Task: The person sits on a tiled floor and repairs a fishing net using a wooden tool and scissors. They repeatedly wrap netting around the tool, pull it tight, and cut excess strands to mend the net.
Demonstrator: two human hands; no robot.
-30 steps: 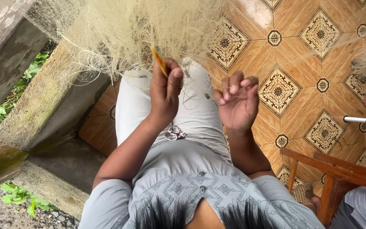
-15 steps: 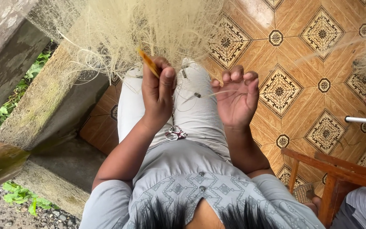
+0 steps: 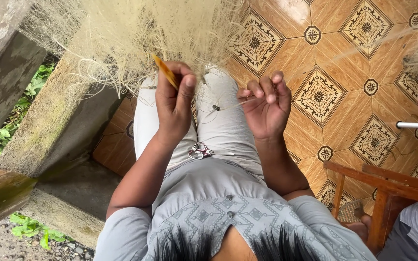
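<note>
The left hand (image 3: 172, 104) pinches a yellow netting needle (image 3: 165, 71), its long axis slanting up-left into the pale fishing net (image 3: 136, 38) draped over the lap, while the right hand (image 3: 264, 106), just beside it, pinches a thin strand (image 3: 228, 104) with curled fingers.

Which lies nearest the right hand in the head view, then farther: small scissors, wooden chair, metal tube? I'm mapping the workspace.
From the right hand:
1. Small scissors, on the lap, lower left.
2. Wooden chair, lower right.
3. Metal tube, on the floor, far right.
</note>
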